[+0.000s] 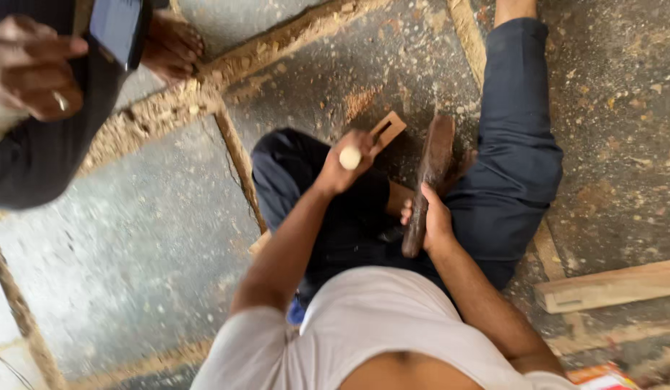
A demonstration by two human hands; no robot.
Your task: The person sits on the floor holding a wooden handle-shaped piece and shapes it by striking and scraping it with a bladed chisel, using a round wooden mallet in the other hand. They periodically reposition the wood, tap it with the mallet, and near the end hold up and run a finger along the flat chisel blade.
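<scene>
The small wooden piece (388, 130), a flat light-brown block with a slot cut through it, lies at the fingertips of the person's left hand (347, 160), over the dark-trousered knee in the middle of the view. Going from the left: at the top left corner another person's hand (31, 68), wearing a ring, is beside a dark phone (118, 29), with a bare foot (172, 47) next to it on the dusty concrete floor (147, 245). A sawdust-covered wooden frame (205, 94) runs across that floor. The left hand is closed around a pale round-ended handle (350, 157), its fingers touching the small wooden piece. Just to the right, the right hand (432, 220) is wrapped around the lower end of a dark wooden mallet (429, 180), which stands tilted between the legs. Far right, a pale wooden plank (610, 285) lies on the floor.
</scene>
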